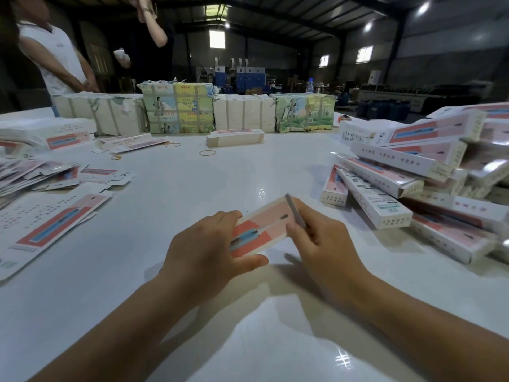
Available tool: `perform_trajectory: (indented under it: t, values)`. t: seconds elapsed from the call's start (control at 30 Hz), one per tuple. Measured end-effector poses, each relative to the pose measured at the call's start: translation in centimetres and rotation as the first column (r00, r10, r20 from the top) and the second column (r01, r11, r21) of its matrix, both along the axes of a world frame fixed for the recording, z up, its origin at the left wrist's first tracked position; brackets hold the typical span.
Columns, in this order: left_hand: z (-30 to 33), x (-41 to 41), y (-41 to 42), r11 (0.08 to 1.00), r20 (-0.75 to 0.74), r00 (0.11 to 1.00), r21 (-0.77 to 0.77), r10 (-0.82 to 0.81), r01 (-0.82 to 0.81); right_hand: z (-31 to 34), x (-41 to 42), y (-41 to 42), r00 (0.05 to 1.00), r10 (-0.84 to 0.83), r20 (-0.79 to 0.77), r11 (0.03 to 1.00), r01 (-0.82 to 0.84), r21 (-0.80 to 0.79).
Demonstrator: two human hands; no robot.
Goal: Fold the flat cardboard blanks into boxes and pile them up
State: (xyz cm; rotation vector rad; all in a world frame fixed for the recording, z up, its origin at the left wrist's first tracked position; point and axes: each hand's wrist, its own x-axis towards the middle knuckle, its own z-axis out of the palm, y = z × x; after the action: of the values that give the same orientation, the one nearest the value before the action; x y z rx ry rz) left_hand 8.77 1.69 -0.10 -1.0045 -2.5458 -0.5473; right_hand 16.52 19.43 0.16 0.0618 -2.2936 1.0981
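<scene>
A pink and white cardboard box (268, 221) with a blue toothbrush picture is held over the white table (192, 188), in front of me. My left hand (209, 249) grips its near end, thumb under and fingers over the top. My right hand (319, 238) pinches the flap at its far end, which stands up. A loose spread of flat blanks (41, 175) lies at the left, with one large blank (52, 219) nearest. Folded boxes (413, 172) are heaped at the right.
Wrapped bundles (176, 108) stand in a row across the far side of the table. A flat stack (234, 137) and several rubber bands (207, 153) lie in front of them. Two people (57, 56) stand at the far left.
</scene>
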Motion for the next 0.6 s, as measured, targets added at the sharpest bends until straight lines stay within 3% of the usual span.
perform_trajectory:
  t: [0.1,0.2,0.27,0.33,0.37,0.47,0.6]
  values:
    - [0.1,0.2,-0.1,1.000,-0.028,0.999,-0.006,0.020,-0.020,-0.2,-0.1,-0.3,0.996,-0.075,-0.045,0.966,0.084,0.244]
    - [0.3,0.5,-0.1,0.999,-0.051,0.998,-0.008,0.040,-0.040,-0.2,0.1,-0.3,0.998,-0.062,-0.003,0.969,0.061,0.241]
    - [0.4,0.6,-0.1,0.999,-0.068,0.996,0.003,0.052,-0.052,0.0,0.1,-0.4,0.997,0.040,0.064,0.999,-0.038,-0.027]
    - [0.5,0.7,-0.2,0.998,-0.087,0.994,0.036,0.062,-0.059,0.5,0.0,-0.3,0.980,0.183,0.081,0.893,-0.131,-0.431]
    - [0.5,0.7,-0.2,0.997,-0.099,0.993,0.044,0.063,-0.058,0.7,-0.2,0.0,0.975,0.213,0.062,0.828,-0.146,-0.541]
    - [0.6,0.8,-0.3,0.998,-0.142,0.988,0.034,0.057,-0.053,1.1,-0.6,0.3,0.972,0.232,0.036,0.730,-0.149,-0.667]
    - [0.6,0.8,-0.2,0.999,-0.155,0.987,0.021,0.052,-0.050,0.8,-0.8,0.5,0.980,0.194,0.048,0.722,-0.109,-0.683]
